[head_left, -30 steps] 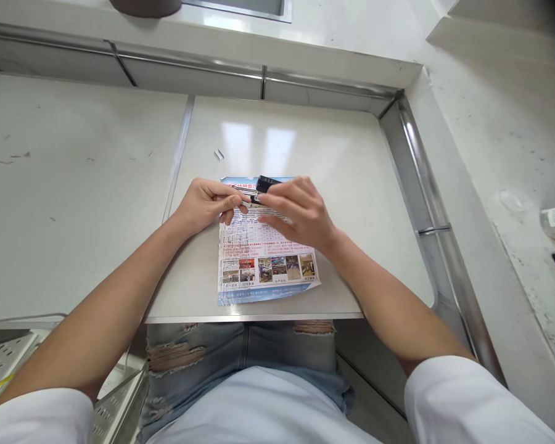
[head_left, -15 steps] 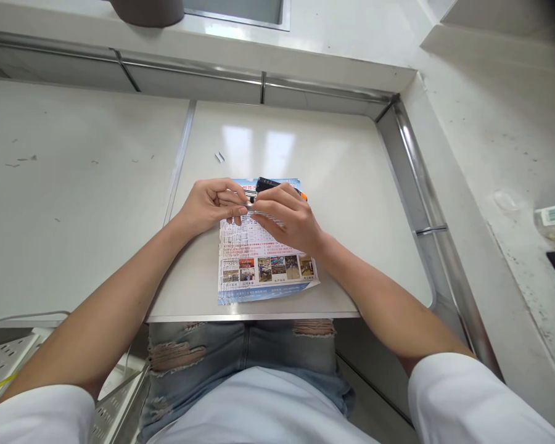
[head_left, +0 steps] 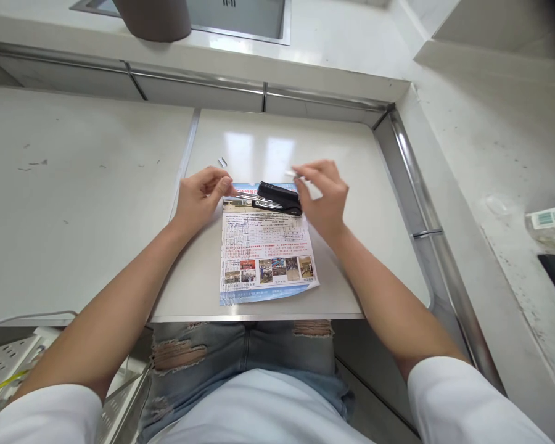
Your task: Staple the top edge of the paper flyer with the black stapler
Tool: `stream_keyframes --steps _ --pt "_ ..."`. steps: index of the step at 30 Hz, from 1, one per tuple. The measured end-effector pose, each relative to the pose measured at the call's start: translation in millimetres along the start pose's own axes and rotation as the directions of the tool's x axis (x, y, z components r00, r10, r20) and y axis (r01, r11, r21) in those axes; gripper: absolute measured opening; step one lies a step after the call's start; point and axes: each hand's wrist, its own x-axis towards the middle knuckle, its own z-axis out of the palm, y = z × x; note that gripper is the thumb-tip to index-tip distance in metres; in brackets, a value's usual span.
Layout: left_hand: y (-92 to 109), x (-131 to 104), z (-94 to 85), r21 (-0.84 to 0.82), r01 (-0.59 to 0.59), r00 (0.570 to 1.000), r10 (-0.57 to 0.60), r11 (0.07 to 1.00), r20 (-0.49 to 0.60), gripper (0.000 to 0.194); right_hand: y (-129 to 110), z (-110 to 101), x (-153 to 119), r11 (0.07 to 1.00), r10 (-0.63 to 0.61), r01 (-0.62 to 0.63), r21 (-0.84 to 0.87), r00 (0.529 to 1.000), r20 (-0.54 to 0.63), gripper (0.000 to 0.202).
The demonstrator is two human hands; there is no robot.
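A black stapler (head_left: 280,198) lies opened on a printed flyer (head_left: 271,240), its metal tray and rod pointing left. My left hand (head_left: 204,192) is closed at the left end of that metal part, thumb and fingertips pinching it. To the right of the stapler, my right hand (head_left: 324,190) is raised just over the table, with thumb and fingers closed on a small pale strip (head_left: 290,174) that looks like a strip of staples. Dense rows of staples run down the flyer's left side. Short staple strips (head_left: 222,161) lie beyond my left hand.
The white table (head_left: 351,246) has a metal seam (head_left: 185,145) left of the flyer. Behind it are a ledge with a brown container (head_left: 155,18) and a sink (head_left: 245,18). A clear plastic container (head_left: 552,225) stands on the right-hand counter.
My right hand has moved right, away from my left hand and off the stapler, with the small strip in its fingers. My left hand has shifted slightly left. The stapler shows more fully.
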Motion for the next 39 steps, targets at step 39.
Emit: stream_keyframes --steps 39 --pt "-36.4 18.5 -9.3 0.750 -0.145 0.953 -0.113 0.645 0.282 0.056 76.0 1.4 10.5 0.930 0.323 -0.305 -0.204 0.945 0.057 0.036"
